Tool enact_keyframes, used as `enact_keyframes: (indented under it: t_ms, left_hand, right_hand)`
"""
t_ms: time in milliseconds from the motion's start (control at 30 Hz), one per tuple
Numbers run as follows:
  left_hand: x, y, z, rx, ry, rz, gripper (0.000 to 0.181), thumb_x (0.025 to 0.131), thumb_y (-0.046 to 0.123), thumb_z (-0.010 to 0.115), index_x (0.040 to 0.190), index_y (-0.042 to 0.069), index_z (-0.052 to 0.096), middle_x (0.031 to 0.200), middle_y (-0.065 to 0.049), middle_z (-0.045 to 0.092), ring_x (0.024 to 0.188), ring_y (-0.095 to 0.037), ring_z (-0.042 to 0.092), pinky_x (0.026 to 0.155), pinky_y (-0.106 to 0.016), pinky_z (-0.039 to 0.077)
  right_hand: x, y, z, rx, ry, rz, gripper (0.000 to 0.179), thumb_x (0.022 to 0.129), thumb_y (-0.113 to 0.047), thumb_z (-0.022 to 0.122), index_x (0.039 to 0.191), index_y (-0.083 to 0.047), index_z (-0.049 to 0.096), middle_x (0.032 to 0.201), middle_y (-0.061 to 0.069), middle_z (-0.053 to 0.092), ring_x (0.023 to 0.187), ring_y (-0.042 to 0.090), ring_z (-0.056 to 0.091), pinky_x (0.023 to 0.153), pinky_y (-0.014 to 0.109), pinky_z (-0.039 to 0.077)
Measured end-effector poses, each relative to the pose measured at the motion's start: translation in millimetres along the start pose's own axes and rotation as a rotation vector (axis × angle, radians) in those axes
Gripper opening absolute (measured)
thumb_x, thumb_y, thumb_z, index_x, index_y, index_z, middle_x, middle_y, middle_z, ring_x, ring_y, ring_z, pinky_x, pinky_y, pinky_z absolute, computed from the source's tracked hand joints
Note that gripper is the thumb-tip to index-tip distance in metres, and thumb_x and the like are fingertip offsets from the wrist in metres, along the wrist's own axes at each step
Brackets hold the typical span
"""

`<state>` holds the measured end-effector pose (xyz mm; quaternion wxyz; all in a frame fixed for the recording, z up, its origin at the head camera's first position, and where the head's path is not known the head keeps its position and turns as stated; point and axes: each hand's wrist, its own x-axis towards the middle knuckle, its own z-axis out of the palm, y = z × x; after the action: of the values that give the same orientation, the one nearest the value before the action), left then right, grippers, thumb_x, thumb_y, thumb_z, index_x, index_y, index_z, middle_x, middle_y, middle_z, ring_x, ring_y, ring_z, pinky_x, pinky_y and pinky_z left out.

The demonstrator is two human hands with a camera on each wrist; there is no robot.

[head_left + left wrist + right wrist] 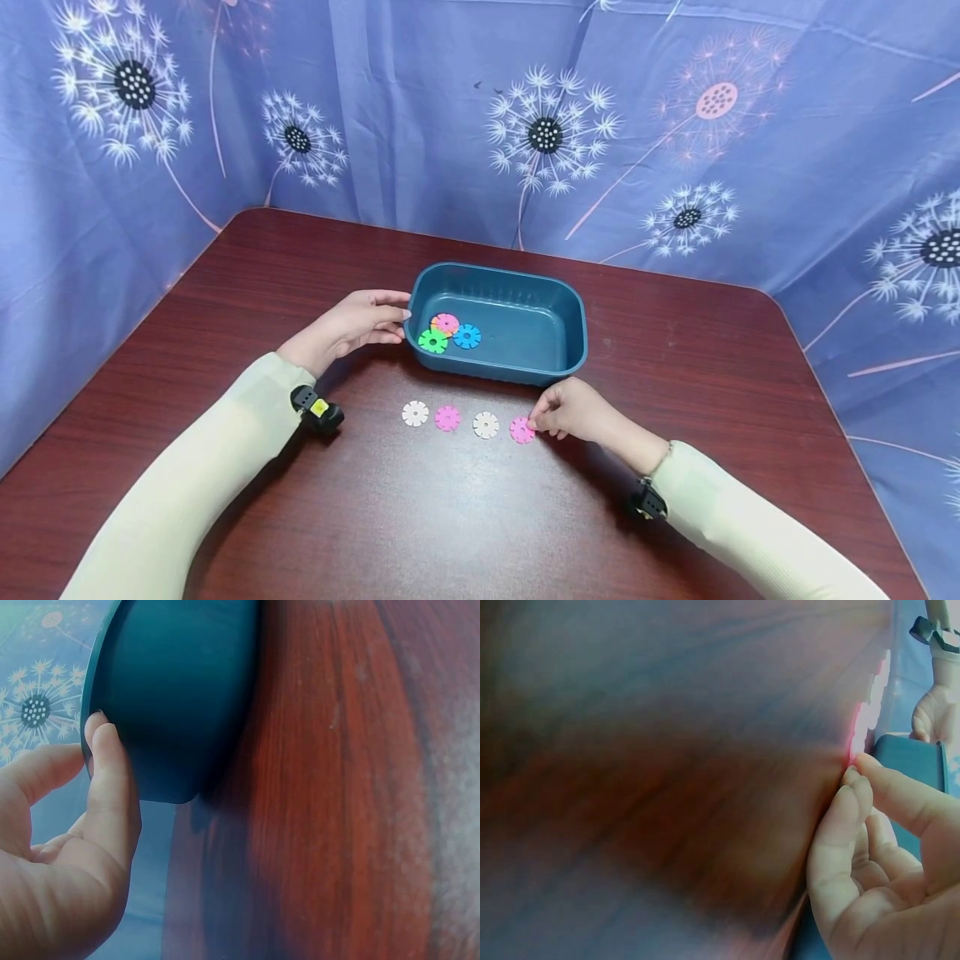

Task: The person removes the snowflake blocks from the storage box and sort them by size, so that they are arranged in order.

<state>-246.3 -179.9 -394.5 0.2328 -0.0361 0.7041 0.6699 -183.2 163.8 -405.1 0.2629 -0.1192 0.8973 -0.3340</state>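
Note:
My right hand (573,410) is low over the table, its thumb and index finger pinching the right edge of a pink snowflake building disc (522,430). That disc is the rightmost in a row, beside a cream disc (486,425), another pink disc (447,418) and a second cream disc (415,413). At the left end of a dark teal plastic bin (495,372), my left hand (358,323) holds the rim between thumb and fingers. Inside the bin's left side lie a green disc (432,341), a blue disc (467,337) and a pink disc (446,323) overlapping an orange one.
The bin stands on a reddish-brown wooden table (315,517), behind the row of discs. A blue curtain (420,125) with dandelion prints hangs behind the table and along its sides.

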Motion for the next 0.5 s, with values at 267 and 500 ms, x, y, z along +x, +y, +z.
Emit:
enact_keyframes:
  t_ms: [267, 500]
  left_hand:
    - [-1.3, 1.6, 0.6, 0.000, 0.000, -0.001, 0.056, 0.101, 0.006, 0.057, 0.154, -0.004, 0.038, 0.079, 0.006, 0.070, 0.068, -0.005, 0.066, 0.069, -0.016, 0.062]
    - [-2.2, 1.6, 1.3, -0.009, -0.011, 0.005, 0.057, 0.101, 0.005, 0.057, 0.154, -0.005, 0.037, 0.079, 0.007, 0.070, 0.068, -0.004, 0.066, 0.070, -0.016, 0.061]
  right_hand:
    - [-0.3, 1.0, 0.2, 0.008, 0.004, -0.003, 0.007, 0.089, -0.008, 0.075, 0.087, -0.002, 0.078, 0.068, 0.000, 0.067, 0.060, 0.008, 0.059, 0.060, 0.023, 0.057]
    - [-1.0, 2.5, -0.6, 0.023, -0.009, -0.033, 0.009, 0.089, -0.009, 0.075, 0.090, -0.001, 0.078, 0.069, 0.000, 0.068, 0.062, 0.007, 0.059, 0.060, 0.025, 0.059]
